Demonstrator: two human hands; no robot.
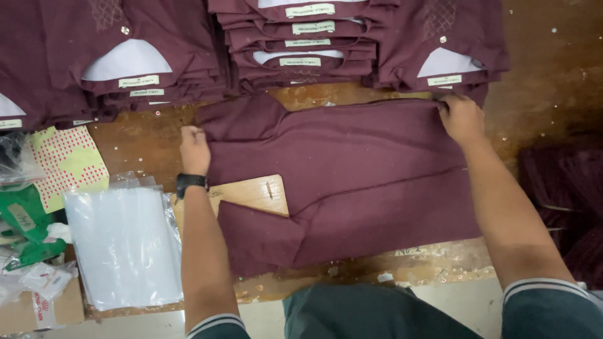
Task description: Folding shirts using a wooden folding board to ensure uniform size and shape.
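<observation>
folded shirt stacks (301, 44) crowding far edge

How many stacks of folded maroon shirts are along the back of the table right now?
3, perhaps more out of frame. Left stack sits beyond the left hand, middle stack at top centre, right stack just behind the right hand. A further pile is cut off far left.

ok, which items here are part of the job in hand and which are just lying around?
In use:
- maroon shirt, spread flat
- wooden folding board, partly under it
- left hand on the shirt's left edge
- right hand pinching its top right edge

Lying about:
- stacks of folded maroon shirts
- clear plastic bags
- red-dotted yellow sheet
- green bag
</observation>
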